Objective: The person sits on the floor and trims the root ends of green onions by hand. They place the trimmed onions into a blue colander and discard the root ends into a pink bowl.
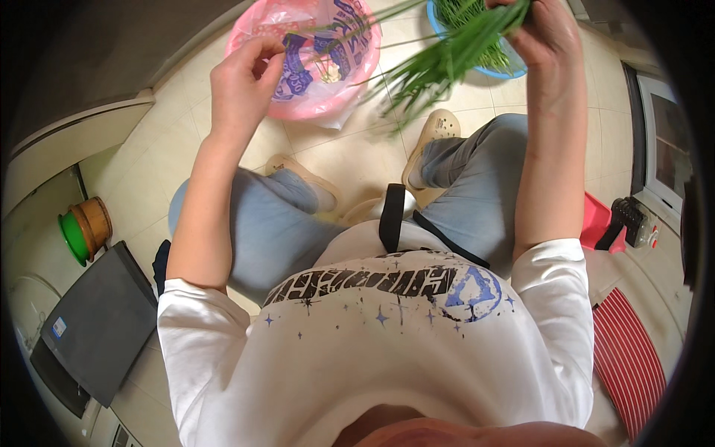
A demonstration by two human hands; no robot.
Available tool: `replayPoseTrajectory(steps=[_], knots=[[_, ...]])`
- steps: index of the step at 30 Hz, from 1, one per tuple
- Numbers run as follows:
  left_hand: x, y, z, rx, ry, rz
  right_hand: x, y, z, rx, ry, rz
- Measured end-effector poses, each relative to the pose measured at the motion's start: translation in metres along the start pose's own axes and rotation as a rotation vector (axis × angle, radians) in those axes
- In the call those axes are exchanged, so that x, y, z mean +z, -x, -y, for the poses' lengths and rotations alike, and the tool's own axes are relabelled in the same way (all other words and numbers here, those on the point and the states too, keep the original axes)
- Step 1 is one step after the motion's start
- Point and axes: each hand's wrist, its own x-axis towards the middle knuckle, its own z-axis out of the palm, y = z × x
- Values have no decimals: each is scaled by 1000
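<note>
My right hand (550, 36) grips a bunch of long green chives (447, 67) at the upper right, their blurred ends fanning down and left. Thumb and forefinger of my left hand (243, 78) are pinched together above the rim of a pink basin (232, 42). Thin green blades stretch from the bunch towards these fingertips, and one seems to end between them. A plastic bag with purple print (346, 42) lines the pink basin, with a small pale scrap (332, 72) inside. Partly behind the bunch, a blue basin (511, 74) holds more chives (461, 14).
My beige clogs (438, 131) rest on the tiled floor (357, 151) below the basins. On the right are a pink dustpan (595, 220) and a red striped mat (628, 357). A dark grey panel (103, 324) and stacked green and orange pots (92, 223) stand left.
</note>
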Motion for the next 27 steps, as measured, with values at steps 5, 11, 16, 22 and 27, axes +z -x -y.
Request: replayPoseTrajectory(steps=[5,11,16,22,27], knots=[[6,-21,21,65,-478,144,-4,-27,-20,52,-172,-153],[13,-45,28,-274,387,271,3,-65,-29,215,-255,-167],[35,-44,-1,-289,1064,355,12,-73,-50,276,-225,-166],[26,-28,-26,-251,1287,617,10,-73,-69,260,-286,-119],[20,-27,-29,-342,1076,240,4,-78,-76,222,-241,-78]])
